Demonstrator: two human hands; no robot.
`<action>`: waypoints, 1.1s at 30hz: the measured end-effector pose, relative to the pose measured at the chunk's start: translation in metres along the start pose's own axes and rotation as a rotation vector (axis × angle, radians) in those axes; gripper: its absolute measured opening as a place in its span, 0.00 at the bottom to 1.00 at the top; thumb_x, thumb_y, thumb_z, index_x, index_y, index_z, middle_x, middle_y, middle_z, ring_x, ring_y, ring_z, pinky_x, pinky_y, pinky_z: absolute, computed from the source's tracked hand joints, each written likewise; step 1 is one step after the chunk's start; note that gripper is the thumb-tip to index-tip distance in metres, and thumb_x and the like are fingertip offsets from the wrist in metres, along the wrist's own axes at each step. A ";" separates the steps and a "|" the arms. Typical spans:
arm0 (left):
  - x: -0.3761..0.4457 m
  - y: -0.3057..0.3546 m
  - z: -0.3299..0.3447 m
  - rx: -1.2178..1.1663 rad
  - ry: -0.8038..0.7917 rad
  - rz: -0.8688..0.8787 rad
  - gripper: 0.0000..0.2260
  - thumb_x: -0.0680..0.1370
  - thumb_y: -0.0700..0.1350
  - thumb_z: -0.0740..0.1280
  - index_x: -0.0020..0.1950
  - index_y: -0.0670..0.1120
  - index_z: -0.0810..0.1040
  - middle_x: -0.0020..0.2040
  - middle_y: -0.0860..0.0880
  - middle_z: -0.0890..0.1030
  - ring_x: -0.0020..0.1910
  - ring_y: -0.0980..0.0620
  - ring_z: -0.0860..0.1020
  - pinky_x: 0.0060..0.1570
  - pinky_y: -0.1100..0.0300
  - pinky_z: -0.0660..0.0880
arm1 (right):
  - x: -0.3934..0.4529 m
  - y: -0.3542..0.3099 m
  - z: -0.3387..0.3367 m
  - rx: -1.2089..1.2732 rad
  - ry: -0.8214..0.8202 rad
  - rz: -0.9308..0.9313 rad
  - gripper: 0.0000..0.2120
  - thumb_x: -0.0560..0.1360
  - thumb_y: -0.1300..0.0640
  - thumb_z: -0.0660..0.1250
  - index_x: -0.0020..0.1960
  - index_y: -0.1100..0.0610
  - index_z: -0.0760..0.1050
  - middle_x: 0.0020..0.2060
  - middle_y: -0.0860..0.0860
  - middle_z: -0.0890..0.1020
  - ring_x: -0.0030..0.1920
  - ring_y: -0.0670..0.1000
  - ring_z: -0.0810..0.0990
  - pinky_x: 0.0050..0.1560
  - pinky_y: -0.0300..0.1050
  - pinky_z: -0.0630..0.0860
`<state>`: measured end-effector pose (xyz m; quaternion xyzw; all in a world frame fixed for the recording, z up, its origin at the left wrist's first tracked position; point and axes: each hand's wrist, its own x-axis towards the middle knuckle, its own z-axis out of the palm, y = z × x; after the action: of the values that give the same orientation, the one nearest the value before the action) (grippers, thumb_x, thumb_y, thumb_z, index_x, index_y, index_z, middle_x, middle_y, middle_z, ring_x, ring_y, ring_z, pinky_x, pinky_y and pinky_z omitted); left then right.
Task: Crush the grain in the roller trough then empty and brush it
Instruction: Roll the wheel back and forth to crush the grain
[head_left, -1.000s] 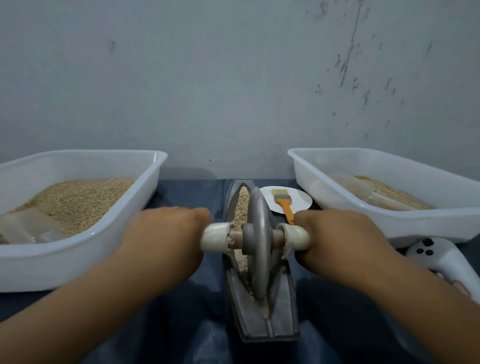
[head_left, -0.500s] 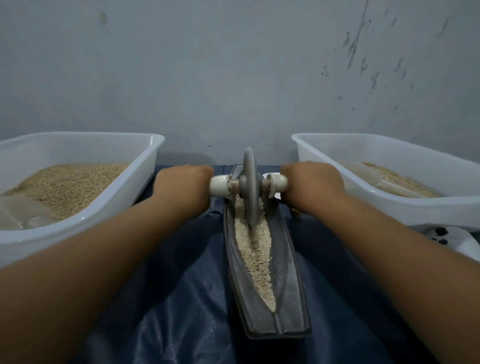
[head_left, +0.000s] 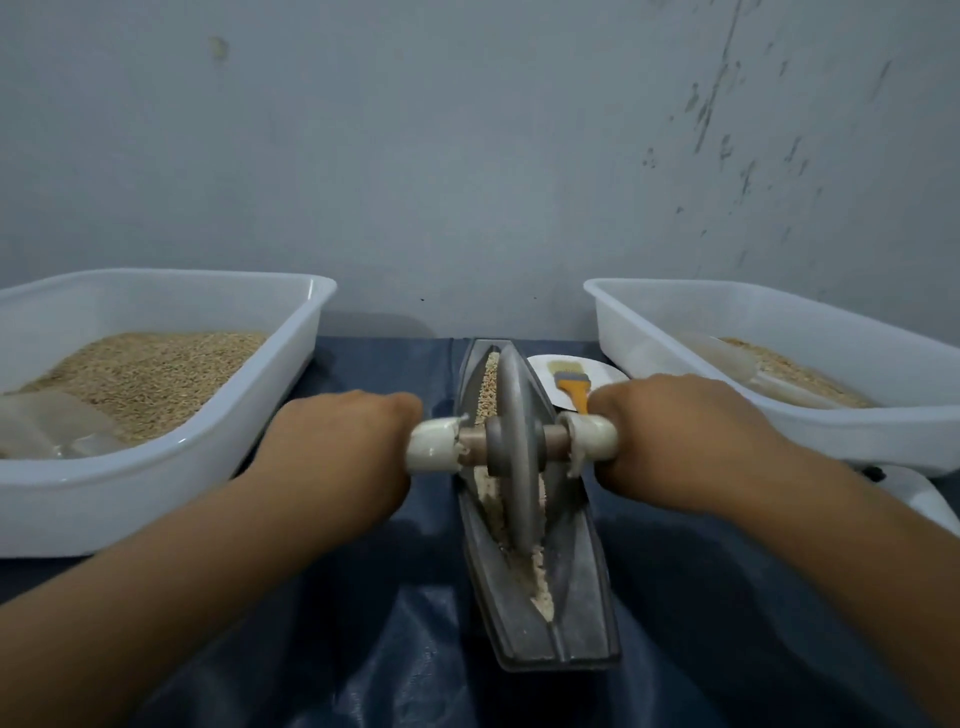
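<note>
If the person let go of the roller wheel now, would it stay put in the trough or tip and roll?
The roller wheel is a thin disc standing on edge, so it would probably lean until a white handle met the trough rim. It looks like metal, likely heavy for its size. The trough looks curved lengthwise, so it might roll toward the middle.

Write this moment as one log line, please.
step: crushing | left hand and right hand: grip roller handles | trough: grain inside

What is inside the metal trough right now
Grain lies along the groove of the trough, whole at the far end, finer crushed bits at the near end. The roller wheel stands in it, covering the middle stretch.
</note>
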<state>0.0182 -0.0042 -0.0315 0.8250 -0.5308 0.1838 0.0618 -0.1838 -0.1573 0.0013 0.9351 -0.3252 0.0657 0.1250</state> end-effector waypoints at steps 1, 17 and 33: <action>-0.010 0.000 -0.006 -0.003 -0.018 -0.001 0.10 0.70 0.50 0.66 0.38 0.58 0.64 0.32 0.55 0.72 0.31 0.59 0.71 0.31 0.61 0.69 | -0.012 -0.001 -0.008 -0.012 -0.010 -0.005 0.05 0.68 0.50 0.64 0.39 0.48 0.68 0.32 0.46 0.74 0.33 0.46 0.73 0.30 0.42 0.65; 0.073 -0.006 0.037 0.043 0.273 0.008 0.11 0.71 0.43 0.68 0.40 0.50 0.65 0.33 0.50 0.72 0.31 0.47 0.68 0.34 0.56 0.65 | 0.082 0.005 0.051 -0.058 0.358 0.089 0.14 0.66 0.52 0.68 0.34 0.50 0.61 0.27 0.46 0.64 0.31 0.55 0.68 0.34 0.45 0.58; -0.022 0.008 -0.020 0.047 0.025 -0.002 0.15 0.72 0.49 0.65 0.35 0.57 0.59 0.31 0.55 0.68 0.28 0.60 0.65 0.27 0.62 0.60 | -0.020 -0.001 -0.009 -0.011 0.036 0.017 0.07 0.67 0.50 0.65 0.36 0.47 0.66 0.30 0.45 0.73 0.30 0.44 0.70 0.27 0.41 0.60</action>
<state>-0.0020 0.0173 -0.0218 0.8245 -0.5245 0.2065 0.0490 -0.1991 -0.1421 0.0057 0.9303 -0.3311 0.0818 0.1351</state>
